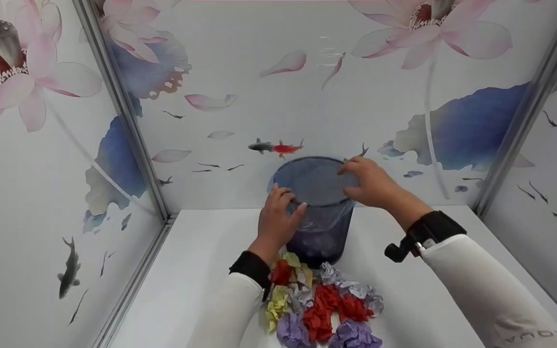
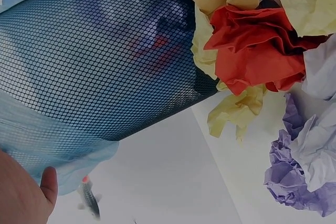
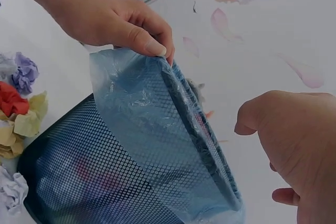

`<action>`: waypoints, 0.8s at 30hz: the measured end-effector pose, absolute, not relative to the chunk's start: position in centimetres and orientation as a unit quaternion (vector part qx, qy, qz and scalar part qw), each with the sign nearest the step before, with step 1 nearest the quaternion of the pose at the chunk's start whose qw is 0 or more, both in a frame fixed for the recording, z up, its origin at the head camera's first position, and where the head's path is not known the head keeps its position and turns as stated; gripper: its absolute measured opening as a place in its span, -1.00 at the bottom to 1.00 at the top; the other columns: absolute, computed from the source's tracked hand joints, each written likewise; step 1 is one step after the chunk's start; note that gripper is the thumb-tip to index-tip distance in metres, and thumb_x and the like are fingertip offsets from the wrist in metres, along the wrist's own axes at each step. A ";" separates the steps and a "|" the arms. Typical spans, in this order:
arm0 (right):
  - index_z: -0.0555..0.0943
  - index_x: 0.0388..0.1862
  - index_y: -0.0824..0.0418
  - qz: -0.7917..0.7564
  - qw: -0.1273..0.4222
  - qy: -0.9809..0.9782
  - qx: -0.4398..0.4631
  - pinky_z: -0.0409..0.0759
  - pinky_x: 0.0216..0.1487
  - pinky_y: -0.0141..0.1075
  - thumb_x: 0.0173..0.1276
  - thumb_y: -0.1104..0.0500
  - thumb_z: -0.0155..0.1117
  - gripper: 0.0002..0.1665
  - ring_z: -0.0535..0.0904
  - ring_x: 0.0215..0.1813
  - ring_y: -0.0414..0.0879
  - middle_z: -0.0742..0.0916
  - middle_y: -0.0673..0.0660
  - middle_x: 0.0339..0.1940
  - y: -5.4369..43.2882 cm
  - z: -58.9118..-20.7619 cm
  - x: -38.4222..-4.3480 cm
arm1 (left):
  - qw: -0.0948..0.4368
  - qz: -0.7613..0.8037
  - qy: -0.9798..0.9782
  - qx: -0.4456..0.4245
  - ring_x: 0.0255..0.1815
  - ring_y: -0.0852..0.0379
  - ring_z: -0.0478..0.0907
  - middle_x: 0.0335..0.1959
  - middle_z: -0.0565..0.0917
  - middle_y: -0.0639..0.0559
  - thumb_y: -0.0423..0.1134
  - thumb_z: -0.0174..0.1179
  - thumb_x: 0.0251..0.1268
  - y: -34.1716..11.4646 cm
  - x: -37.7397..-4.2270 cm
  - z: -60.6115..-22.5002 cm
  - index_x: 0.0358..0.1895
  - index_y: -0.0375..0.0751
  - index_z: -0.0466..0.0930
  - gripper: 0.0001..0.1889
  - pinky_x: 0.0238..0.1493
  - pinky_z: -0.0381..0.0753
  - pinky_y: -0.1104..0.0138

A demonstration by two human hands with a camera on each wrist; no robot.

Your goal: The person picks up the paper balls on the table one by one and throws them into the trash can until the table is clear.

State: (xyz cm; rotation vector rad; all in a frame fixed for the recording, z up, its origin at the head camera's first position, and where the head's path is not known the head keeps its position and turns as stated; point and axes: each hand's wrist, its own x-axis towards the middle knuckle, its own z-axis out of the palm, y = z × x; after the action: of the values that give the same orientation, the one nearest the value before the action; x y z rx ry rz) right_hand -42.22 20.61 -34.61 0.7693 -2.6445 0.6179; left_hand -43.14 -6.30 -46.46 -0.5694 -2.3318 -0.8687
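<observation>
A dark mesh wastebasket (image 1: 319, 241) stands upright at the back of the white table. A translucent blue plastic bag (image 3: 142, 93) lines it, its edge folded down outside the rim. At the rim's near left side, my left hand (image 1: 278, 220) pinches the bag's edge between thumb and fingers. My right hand (image 1: 373, 181) is at the rim's right side with fingers loosely bent; the right wrist view shows it apart from the rim, holding nothing. Crumpled paper balls, including a red one (image 2: 257, 51) and a purple one (image 1: 292, 331), lie in front of the wastebasket.
A white back wall (image 1: 240, 183) printed with flowers and fish stands close behind the wastebasket. Side panels with metal posts (image 1: 128, 116) bound the white table (image 1: 201, 251) on the left and right.
</observation>
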 end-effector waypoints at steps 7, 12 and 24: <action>0.70 0.00 0.13 0.225 0.198 -0.895 0.330 0.58 0.14 0.07 0.28 0.24 0.41 -0.70 0.57 0.11 0.09 0.67 0.16 0.01 22.0 -35.9 -38.9 | 0.304 -0.319 -0.872 -0.211 0.67 -0.19 0.15 0.29 0.54 -0.05 0.26 0.06 0.51 -6.6 -43.4 -47.0 0.07 -0.08 0.66 -0.51 0.50 0.42 0.02; 0.69 -0.05 0.08 0.222 0.208 -0.889 0.343 0.62 0.08 0.03 0.25 0.26 0.45 -0.72 0.59 0.06 0.03 0.68 0.05 -0.04 23.3 -38.5 -36.8 | 0.300 -0.321 -0.873 -0.211 0.68 -0.19 0.14 0.30 0.53 -0.05 0.25 0.05 0.53 -6.6 -43.3 -47.0 0.07 -0.07 0.65 -0.51 0.50 0.42 -0.01; 0.69 0.01 -0.06 0.222 0.063 -0.932 0.281 0.66 0.20 0.03 0.16 0.15 0.53 -0.59 0.61 0.17 -0.02 0.68 -0.05 0.05 26.2 -47.5 -34.2 | 0.286 -0.323 -0.877 -0.213 0.69 -0.18 0.11 0.35 0.51 -0.05 0.24 0.03 0.54 -6.2 -43.2 -46.7 0.11 -0.07 0.64 -0.51 0.44 0.49 -0.01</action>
State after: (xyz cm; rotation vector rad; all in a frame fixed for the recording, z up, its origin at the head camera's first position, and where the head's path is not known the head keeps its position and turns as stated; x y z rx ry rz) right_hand -34.20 26.17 -47.47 0.8481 -2.8144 0.6691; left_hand -43.15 -6.22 -46.67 -0.5697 -2.3427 -0.8626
